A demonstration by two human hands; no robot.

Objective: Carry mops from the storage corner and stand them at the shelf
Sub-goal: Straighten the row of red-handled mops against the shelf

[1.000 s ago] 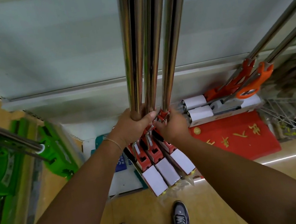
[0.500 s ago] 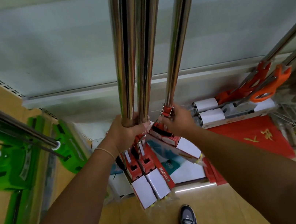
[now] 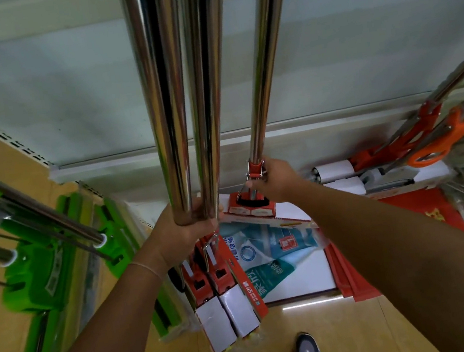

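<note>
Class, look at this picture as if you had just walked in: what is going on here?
A person stands at a shelf base holding red sponge mops upright. The left hand grips two chrome handles together, their red heads hanging above the floor. The right hand holds a third mop apart by its red lever, its head near the shelf foot. Green mops lean at the left and orange-levered mops at the right.

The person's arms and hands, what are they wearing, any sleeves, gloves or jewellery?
Both forearms are bare, with no sleeves in view. The left hand and the right hand have no gloves on. A thin pale band circles the left wrist. No rings or watch show.
</note>
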